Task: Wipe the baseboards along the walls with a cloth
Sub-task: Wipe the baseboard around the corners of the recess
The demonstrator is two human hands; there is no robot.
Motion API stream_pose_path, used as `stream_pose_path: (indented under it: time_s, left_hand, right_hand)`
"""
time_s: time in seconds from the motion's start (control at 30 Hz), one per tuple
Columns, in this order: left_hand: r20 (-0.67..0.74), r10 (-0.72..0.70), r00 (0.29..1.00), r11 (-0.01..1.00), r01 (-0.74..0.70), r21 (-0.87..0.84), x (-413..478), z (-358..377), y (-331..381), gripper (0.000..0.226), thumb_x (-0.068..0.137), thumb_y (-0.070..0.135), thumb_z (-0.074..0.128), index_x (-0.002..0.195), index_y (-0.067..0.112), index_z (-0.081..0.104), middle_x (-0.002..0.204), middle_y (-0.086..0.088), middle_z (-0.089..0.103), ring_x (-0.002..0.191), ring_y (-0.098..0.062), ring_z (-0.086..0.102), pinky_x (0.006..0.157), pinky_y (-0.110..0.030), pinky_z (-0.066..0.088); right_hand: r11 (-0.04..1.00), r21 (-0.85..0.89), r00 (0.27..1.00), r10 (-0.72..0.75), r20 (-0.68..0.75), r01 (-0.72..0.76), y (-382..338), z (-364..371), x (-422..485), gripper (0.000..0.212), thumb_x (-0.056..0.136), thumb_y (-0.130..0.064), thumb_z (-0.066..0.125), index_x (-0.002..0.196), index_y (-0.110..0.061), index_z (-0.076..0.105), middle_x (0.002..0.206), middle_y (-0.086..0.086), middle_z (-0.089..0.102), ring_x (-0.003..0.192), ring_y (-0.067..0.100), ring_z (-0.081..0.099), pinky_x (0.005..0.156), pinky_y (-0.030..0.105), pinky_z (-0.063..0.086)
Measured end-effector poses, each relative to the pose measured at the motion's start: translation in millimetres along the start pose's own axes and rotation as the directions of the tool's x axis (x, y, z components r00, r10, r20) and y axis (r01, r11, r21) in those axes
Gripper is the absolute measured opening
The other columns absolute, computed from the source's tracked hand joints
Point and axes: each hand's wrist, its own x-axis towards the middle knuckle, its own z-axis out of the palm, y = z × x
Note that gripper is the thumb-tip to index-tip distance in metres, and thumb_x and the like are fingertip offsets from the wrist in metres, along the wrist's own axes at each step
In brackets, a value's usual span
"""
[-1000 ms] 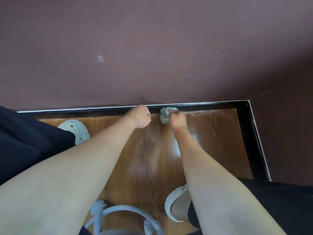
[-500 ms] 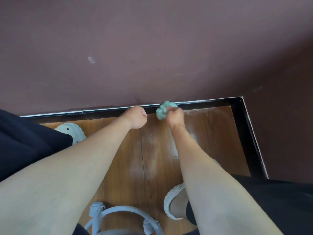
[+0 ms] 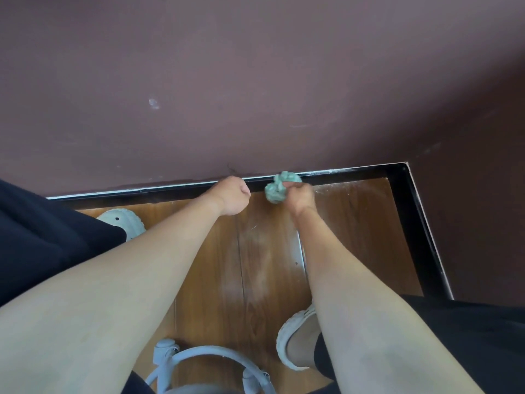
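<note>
A black baseboard (image 3: 170, 191) with a pale top edge runs along the foot of the dark maroon wall (image 3: 255, 81) and turns at a corner on the right (image 3: 403, 172). My right hand (image 3: 299, 197) is shut on a crumpled pale green cloth (image 3: 277, 189), which sits against the baseboard. My left hand (image 3: 234, 196) is a closed fist just to the left of the cloth, resting at the baseboard, with nothing visible in it.
The floor (image 3: 255, 251) is brown wood planks with pale dusty smears. My feet in light clogs stand at the left (image 3: 125, 223) and lower right (image 3: 295, 336). A white chair base with casters (image 3: 199, 368) lies at the bottom centre. The side wall's baseboard (image 3: 420, 237) runs down the right.
The cloth in my right hand has shifted slightly along the baseboard and is now raised against it. My left fist keeps its place beside it. The view has drifted a little.
</note>
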Motion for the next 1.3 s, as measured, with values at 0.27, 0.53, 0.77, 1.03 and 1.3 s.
stream_pose_path:
  time_s: [0.27,0.53,0.77,1.03,1.3]
  left_hand:
    - [0.01,0.031,0.999,1.0,-0.031,0.0,-4.6,3.2,33.9,0.029,0.096,0.011,0.044,0.102,0.002,0.071,0.107,-0.017,0.073,0.103,-0.035,0.07,0.09,-0.039,0.059]
    - [0.012,0.124,0.992,0.989,-0.124,0.085,-18.2,22.9,84.4,0.028,0.086,0.009,0.041,0.086,0.006,0.069,0.091,-0.021,0.072,0.077,-0.03,0.064,0.079,-0.045,0.061]
    - [0.018,0.171,0.985,0.975,-0.172,0.138,-42.1,42.5,106.2,0.028,0.09,0.009,0.045,0.088,0.01,0.073,0.095,-0.016,0.074,0.096,-0.035,0.071,0.086,-0.036,0.058]
    - [-0.088,0.231,0.969,0.972,-0.226,0.067,-27.2,37.1,126.2,0.027,0.093,0.01,0.051,0.105,0.006,0.074,0.113,-0.012,0.072,0.11,-0.035,0.065,0.096,-0.041,0.056]
    - [-0.076,0.168,0.983,0.986,-0.166,0.034,8.5,30.6,124.3,0.027,0.088,0.008,0.05,0.097,0.004,0.075,0.103,-0.015,0.075,0.099,-0.035,0.07,0.09,-0.043,0.059]
  right_hand:
    - [0.995,0.079,0.992,0.051,0.117,-0.06,-17.1,-12.4,-21.8,0.031,0.095,0.002,0.044,0.111,-0.005,0.07,0.113,0.01,0.067,0.1,0.024,0.064,0.073,0.023,0.05]
    - [0.869,0.469,0.985,0.172,0.015,-0.159,18.8,-79.9,-39.0,0.03,0.078,0.012,0.069,0.094,-0.013,0.063,0.109,0.013,0.068,0.098,0.026,0.068,0.095,0.04,0.055]
    - [0.924,0.353,0.986,0.166,-0.017,-0.149,35.6,-82.1,-45.3,0.028,0.083,0.001,0.071,0.107,-0.009,0.061,0.115,0.021,0.069,0.102,0.034,0.069,0.095,0.05,0.055]
    - [0.953,0.222,0.976,0.216,-0.014,-0.208,29.6,-93.6,-59.7,0.016,0.099,-0.018,0.051,0.112,-0.017,0.061,0.112,0.013,0.067,0.103,0.033,0.066,0.066,0.043,0.06]
    - [0.886,0.441,0.982,0.182,-0.055,-0.14,5.1,-80.8,-0.6,0.031,0.1,-0.013,0.042,0.126,-0.019,0.06,0.113,0.014,0.068,0.098,0.035,0.069,0.056,0.039,0.062]
